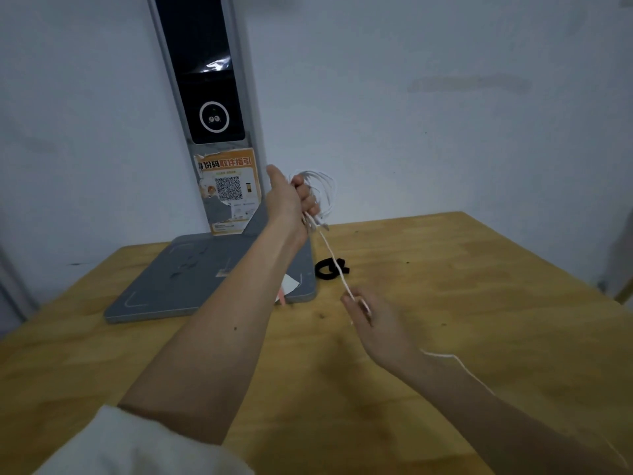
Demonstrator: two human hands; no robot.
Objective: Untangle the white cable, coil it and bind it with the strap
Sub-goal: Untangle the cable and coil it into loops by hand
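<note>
White cable (330, 250) was mostly coiled in the clenched left hand (291, 200); right hand (373, 317) pinched its tail; strap (330, 269) lay unused beyond.

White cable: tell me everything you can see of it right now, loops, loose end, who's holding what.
The white cable is thin, pale and flexible. Several loose loops are bunched in the raised left hand, fanning out above and beside the fist. From there one strand runs taut, down toward the camera, to the right hand, which pinches it. It passes in front of the black strap; whether it touches it is unclear. The tail continues past the right wrist and trails off toward the lower right. No plug is clearly visible.
</note>
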